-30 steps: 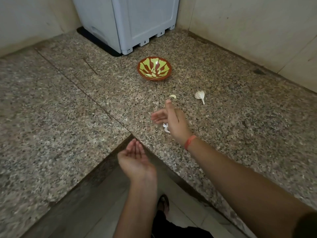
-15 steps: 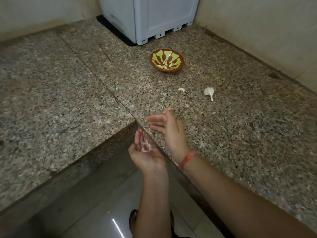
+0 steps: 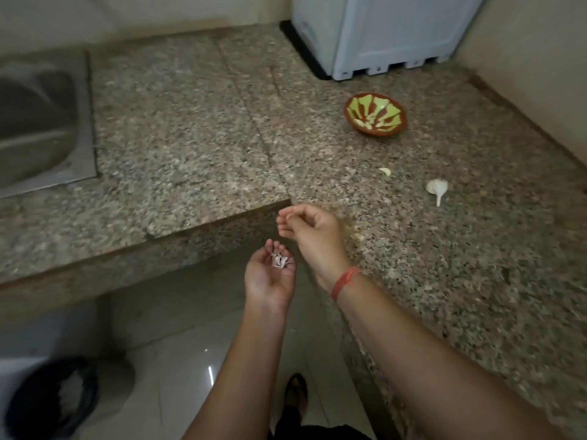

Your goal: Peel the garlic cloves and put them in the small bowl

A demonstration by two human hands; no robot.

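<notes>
— What's new since a second ago?

— The papery skins (image 3: pixel 280 261) are off the desk (image 3: pixel 190 138). They now lie in the left hand (image 3: pixel 270 276), which is cupped palm up with fingers loosely bent, just past the desk's edge and over the floor. A second ago that palm was bare.

— And the right hand (image 3: pixel 313 230)?

— It has pulled back from its sweep across the desk. It hovers just above the left, fingers curled in, thumb against the fingertips. Whether it pinches a last scrap I cannot tell.

— Where's the garlic?

— Pale peeled cloves (image 3: pixel 362 122) sit in the small bowl (image 3: pixel 378 134), far back on the desk. One loose clove (image 3: pixel 385 171) lies between the bowl and the hands, with the stemmed garlic remnant (image 3: pixel 437 188) near it on the right.

— The view has swung left, too.

— Yes, a sink (image 3: pixel 41 122) and a dark, blurred bin (image 3: pixel 54 404) on the floor now show. My guess is a clean-up pause, with the skins headed for the bin. The loose clove has not yet reached the bowl.
</notes>
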